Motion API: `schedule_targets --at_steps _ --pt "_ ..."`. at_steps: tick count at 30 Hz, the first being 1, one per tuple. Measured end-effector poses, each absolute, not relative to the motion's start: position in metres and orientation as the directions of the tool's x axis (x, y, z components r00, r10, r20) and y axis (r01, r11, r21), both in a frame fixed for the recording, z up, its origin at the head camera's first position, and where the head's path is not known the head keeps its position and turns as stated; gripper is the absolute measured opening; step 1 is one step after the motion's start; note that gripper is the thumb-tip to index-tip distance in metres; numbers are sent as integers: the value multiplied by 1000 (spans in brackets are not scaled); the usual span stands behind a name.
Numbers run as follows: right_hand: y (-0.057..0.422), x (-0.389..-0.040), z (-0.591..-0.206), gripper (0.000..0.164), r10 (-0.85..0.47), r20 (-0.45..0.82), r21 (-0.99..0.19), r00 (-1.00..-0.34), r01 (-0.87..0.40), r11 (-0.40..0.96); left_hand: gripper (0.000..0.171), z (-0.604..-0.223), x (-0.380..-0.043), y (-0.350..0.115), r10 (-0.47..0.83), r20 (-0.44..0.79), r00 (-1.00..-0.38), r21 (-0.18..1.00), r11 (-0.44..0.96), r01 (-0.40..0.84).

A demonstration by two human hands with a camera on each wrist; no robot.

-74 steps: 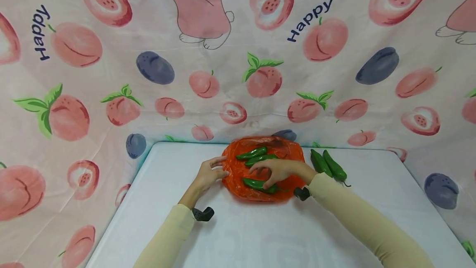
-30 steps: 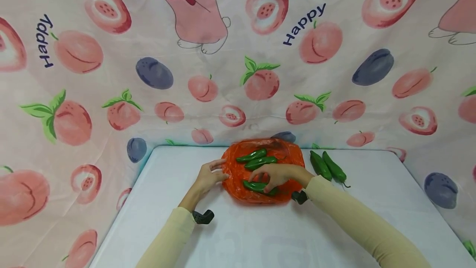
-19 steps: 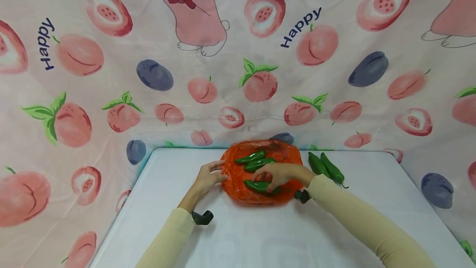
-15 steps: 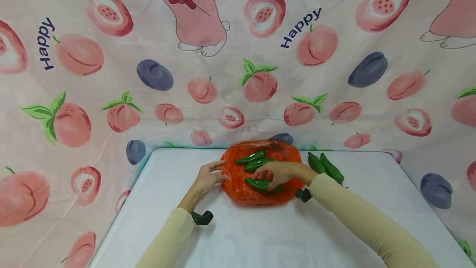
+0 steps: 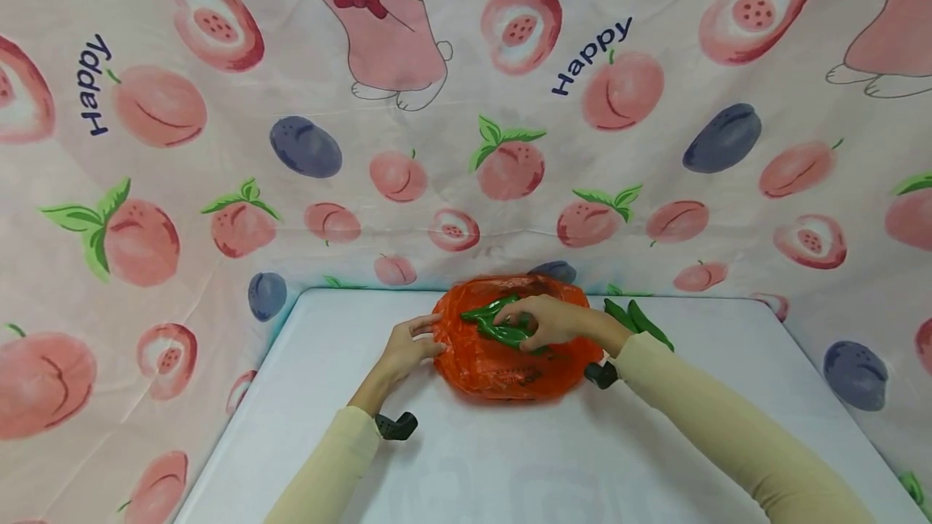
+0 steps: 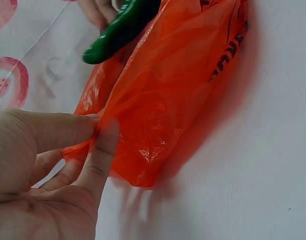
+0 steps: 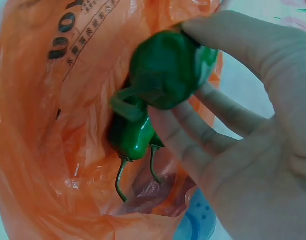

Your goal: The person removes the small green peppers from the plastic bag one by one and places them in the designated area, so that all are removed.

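An orange plastic bag [image 5: 466, 378] lies on the white table with its mouth spread. My left hand [image 5: 403, 350] pinches its left edge between thumb and fingers, clearest in the left wrist view, where the hand [image 6: 48, 170] shows close up. My right hand [image 5: 549, 320] grips a green chili pepper [image 7: 165, 70] by its stem end, raised over the bag. Below it in the right wrist view, more green chili peppers [image 7: 130, 137] lie in the bag, stems showing. In the head view the held pepper partly covers them.
Right of the bag, two green chili peppers [image 5: 650, 323] lie side by side on the table, partly hidden by the right forearm. A fruit-printed cloth [image 5: 408, 132] hangs behind the table's [image 5: 466, 467] back edge.
The right hand has lifted the front chili pepper off the bag's near side and moved it back over the other peppers. My left hand keeps its place on the bag's edge.
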State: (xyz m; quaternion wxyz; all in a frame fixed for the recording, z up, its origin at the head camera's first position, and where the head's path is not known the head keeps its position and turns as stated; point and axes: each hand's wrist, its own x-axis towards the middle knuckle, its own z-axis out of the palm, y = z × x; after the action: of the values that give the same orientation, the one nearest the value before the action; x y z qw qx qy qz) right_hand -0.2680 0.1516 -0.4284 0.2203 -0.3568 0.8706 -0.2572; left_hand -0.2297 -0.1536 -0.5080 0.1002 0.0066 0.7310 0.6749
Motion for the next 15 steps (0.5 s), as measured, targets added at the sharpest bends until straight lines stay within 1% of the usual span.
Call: schedule_targets --at_steps 8,12,15 --pt "153 -271 -432 55 -712 -10 -659 -702 -531 532 57 -507 -230 -152 139 -136 -981 989 80 -126" --pt "154 -272 -434 57 -699 86 -676 -710 -558 483 56 -508 -230 -151 132 -136 -982 989 75 -127" --pt "154 -273 -434 57 -693 123 -687 -711 -564 458 56 -508 -231 -150 126 -134 -983 989 71 -126"
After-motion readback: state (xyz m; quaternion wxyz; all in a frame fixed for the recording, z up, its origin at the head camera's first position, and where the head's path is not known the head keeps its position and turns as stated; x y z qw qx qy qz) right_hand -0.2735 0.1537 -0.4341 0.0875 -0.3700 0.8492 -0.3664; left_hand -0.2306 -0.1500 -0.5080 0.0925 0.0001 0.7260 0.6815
